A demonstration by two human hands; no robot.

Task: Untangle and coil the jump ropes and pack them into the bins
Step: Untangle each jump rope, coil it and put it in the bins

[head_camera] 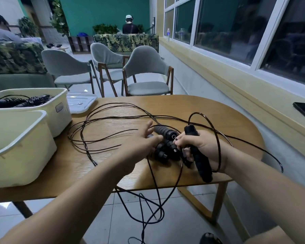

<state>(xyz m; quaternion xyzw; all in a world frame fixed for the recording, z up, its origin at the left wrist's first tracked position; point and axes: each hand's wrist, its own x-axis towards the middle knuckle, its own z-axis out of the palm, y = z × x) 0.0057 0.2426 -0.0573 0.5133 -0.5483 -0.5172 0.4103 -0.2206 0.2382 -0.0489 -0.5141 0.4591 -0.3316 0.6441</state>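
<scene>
Black jump ropes [102, 132] lie tangled at frame centre on the wooden table [192, 106], with cords trailing over its near edge. The right hand [201, 147] grips one ribbed handle [200, 158], fingers curled around it. The left hand [141, 145] touches the loose handles [167, 150], fingers straight and slightly spread. At left, the near bin [19, 155] stands beside the farther bin [60, 110], which holds ropes.

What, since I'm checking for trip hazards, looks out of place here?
A tangle of black cord hangs off the near edge of the table toward the floor, where feet could catch it. Another loop circles the wrist of the right hand, which holds a handle.
</scene>
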